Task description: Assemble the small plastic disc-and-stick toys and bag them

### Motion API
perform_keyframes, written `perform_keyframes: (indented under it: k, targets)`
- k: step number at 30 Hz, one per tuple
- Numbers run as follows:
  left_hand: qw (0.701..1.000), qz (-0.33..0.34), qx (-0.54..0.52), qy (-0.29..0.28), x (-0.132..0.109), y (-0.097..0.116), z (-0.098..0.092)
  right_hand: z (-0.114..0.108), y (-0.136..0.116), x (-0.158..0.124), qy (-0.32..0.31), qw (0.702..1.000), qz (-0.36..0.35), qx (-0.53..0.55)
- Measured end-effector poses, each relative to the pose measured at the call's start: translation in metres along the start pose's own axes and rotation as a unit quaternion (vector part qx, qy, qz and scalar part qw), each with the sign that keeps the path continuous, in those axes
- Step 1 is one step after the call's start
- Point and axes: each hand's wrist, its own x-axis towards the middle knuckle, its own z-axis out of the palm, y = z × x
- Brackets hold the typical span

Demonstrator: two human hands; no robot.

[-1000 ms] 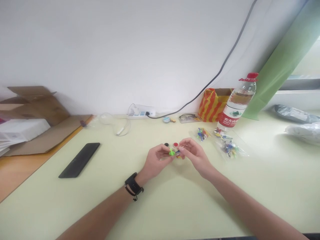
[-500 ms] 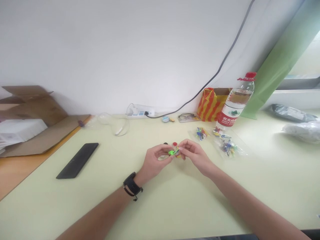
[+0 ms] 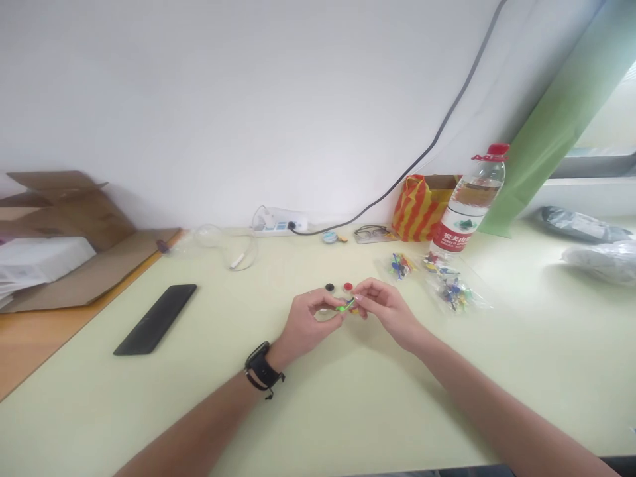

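My left hand (image 3: 304, 323), a black watch on its wrist, and my right hand (image 3: 386, 309) meet over the middle of the pale green table (image 3: 348, 411). Both pinch a small bright green plastic piece (image 3: 344, 307) between their fingertips, just above the table. A small black round piece (image 3: 329, 287) and a small red round piece (image 3: 348, 287) lie on the table right behind the hands. Clear bags of small coloured plastic parts (image 3: 450, 288) lie to the right of my right hand.
A black phone (image 3: 156, 318) lies face down at the left. A water bottle (image 3: 468, 202), a striped orange bag (image 3: 416, 209), glasses (image 3: 371, 232) and a power strip (image 3: 279, 224) stand along the wall. Cardboard (image 3: 74, 218) lies at far left.
The hands have stayed together at the same spot; the green piece between the fingertips has turned slightly. The black round piece shows again behind the hands.
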Motion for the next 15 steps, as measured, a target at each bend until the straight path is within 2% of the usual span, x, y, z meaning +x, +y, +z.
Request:
perform_keyframes:
  k: [3,6,10,13,15]
  targets:
    - [0.996,-0.011,-0.080,-0.045,0.003,0.006,-0.002,-0.001,0.001,0.001,-0.003,1.000,-0.002,-0.001]
    - [0.987,-0.058,-0.128,-0.083,0.007,0.011,-0.004,-0.003,0.003,0.002,0.000,1.000,-0.007,-0.002]
    - [0.983,-0.102,-0.147,-0.050,0.009,0.008,-0.007,-0.006,0.002,0.001,0.055,0.995,-0.042,-0.074]
    - [0.979,-0.121,-0.164,-0.012,0.010,0.001,-0.010,-0.007,0.001,-0.002,0.035,0.980,-0.074,-0.181]
    - [0.976,-0.128,-0.175,-0.002,0.011,-0.002,-0.011,-0.007,0.001,-0.004,0.015,0.973,-0.089,-0.212]
